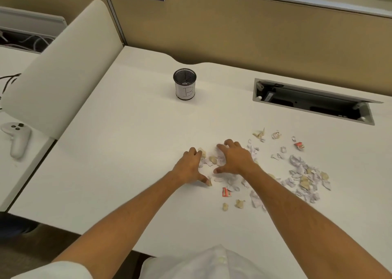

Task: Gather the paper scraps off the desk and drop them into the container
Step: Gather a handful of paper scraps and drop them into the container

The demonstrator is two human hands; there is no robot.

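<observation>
Crumpled paper scraps, white, tan and a few red, lie scattered over the right half of the white desk (127,151). A small heap (212,161) sits between my two hands. My left hand (189,166) rests on the desk at the heap's left side, fingers spread and curled toward it. My right hand (233,159) lies over the heap's right side, fingers apart. A bigger cluster of scraps (305,178) lies further right. The container (184,84), a black mesh cup wrapped in white paper marked "B", stands upright far behind my hands.
An open cable hatch (314,101) is sunk into the desk at the back right. A tan partition wall (254,28) runs along the back. A white divider panel (59,71) bounds the desk's left side, with a white handheld controller (18,139) beyond it.
</observation>
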